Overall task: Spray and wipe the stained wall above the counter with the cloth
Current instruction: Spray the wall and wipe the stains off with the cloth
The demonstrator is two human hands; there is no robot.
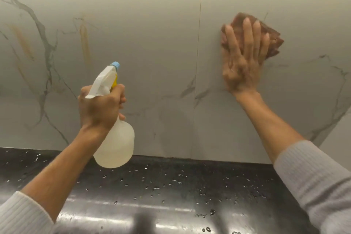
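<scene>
One cloth (274, 42), apparently under right hand (241, 64)

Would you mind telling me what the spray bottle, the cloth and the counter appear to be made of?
Spray bottle: translucent plastic, probably; milky body.
Cloth: brown soft fabric, folded, blurred.
Counter: dark polished stone, likely; glossy reflections, speckles, beaded droplets.

Cloth (273, 33): brown, crumpled, flat against wall (152, 43). Wall: grey-veined marble, orange-brown streaks (84, 43) at left. Spray bottle (115, 138): translucent, tilted.
</scene>
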